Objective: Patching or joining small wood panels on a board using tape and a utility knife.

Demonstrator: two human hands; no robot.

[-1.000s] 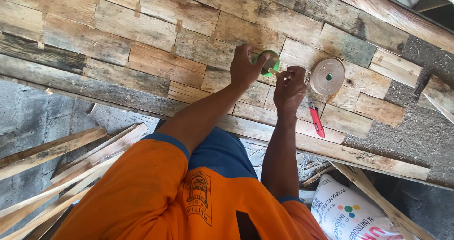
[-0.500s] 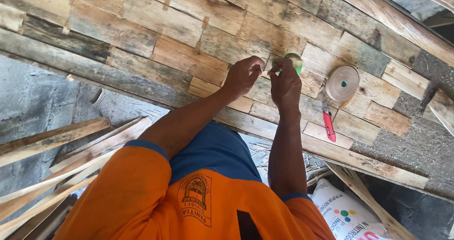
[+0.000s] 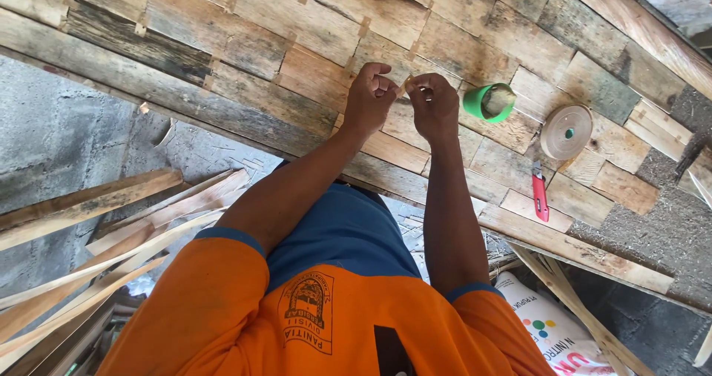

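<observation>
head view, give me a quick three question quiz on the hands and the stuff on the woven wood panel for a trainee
1. True or false: the left hand and the right hand meet over the woven wood panel, pinching something small between them.
2. Which thing lies nearest the right hand? A) green cup B) red utility knife C) tape roll
3. Fill in: the red utility knife lies just below the ____.

Key: 1 true; 2 A; 3 tape roll
</observation>
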